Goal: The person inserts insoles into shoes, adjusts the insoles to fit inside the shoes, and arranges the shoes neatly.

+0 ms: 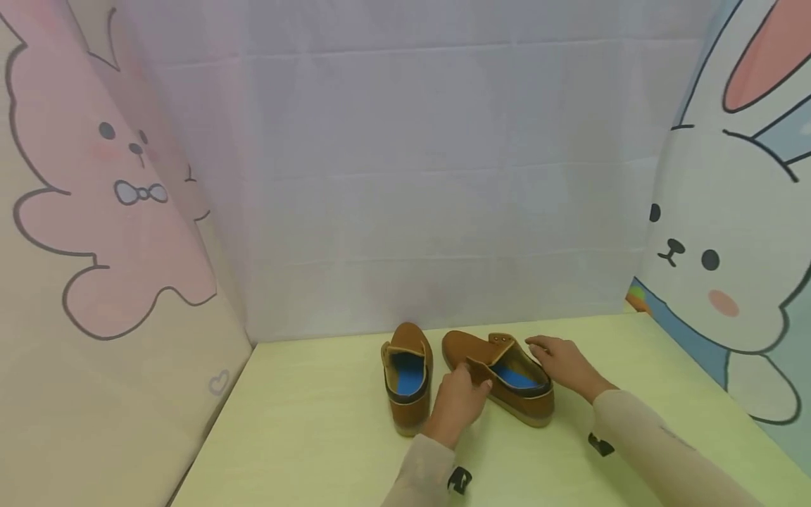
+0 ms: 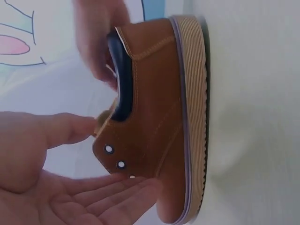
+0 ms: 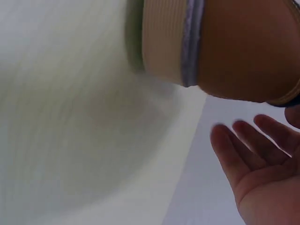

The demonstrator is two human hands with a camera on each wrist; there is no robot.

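Two brown shoes with blue insoles stand on the table. The right-hand shoe (image 1: 522,405) is turned at an angle, toe pointing to the back left, its eyelet flaps spread apart. My left hand (image 1: 459,401) is at that shoe's near side; in the left wrist view the thumb and straight fingers lie around the eyelet flap (image 2: 112,152), not visibly pinching it. On the far side, close to the collar, my right hand (image 1: 564,362) has loosely bent fingers and holds nothing. To the left stands the other shoe (image 1: 410,415), toe toward the back.
The pale yellow table (image 1: 304,422) ends at a white cloth backdrop (image 1: 443,176). Side panels carry a pink rabbit drawing (image 1: 70,232) at left and a white rabbit drawing (image 1: 728,204) at right. Dark straps (image 1: 600,445) show under the sleeves.
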